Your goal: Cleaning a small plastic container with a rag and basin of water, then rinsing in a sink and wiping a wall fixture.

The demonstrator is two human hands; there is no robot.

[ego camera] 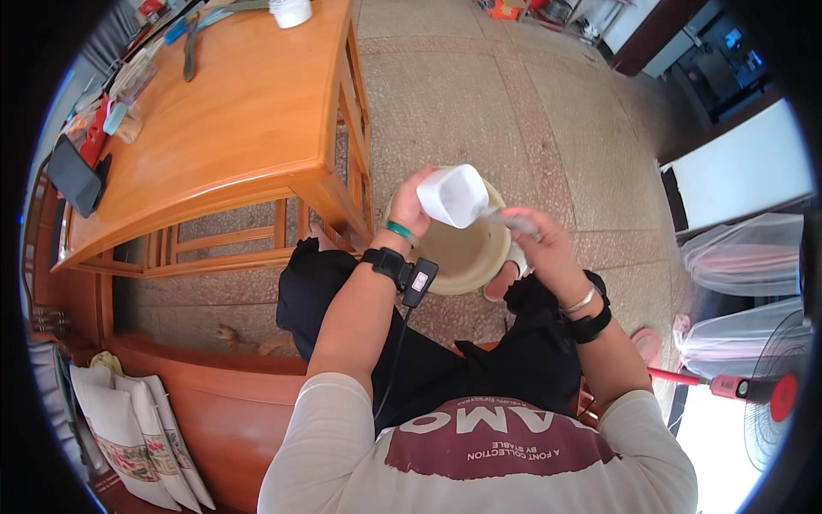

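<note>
My left hand (411,204) grips a white plastic container (453,195) by its side, tilted over a basin. Pinched in my right hand (542,241) is a small greyish tool (521,225), blurred by motion. Its tip meets or nearly meets the container's lower right corner; whether it is a brush or something else I cannot tell. Below both hands, a pale yellow basin (443,283) stands on the floor between my feet. Its bottom looks brownish, and part of its rim is hidden by the container and my hands.
To the left stands a wooden table (257,128) bearing a phone or tablet (74,175), a lidded jar (122,122), a dark-handled tool (190,58) and a white tub (290,13). An electric fan (780,395) is at right. Cushions (138,430) lean on the wooden bench (237,398).
</note>
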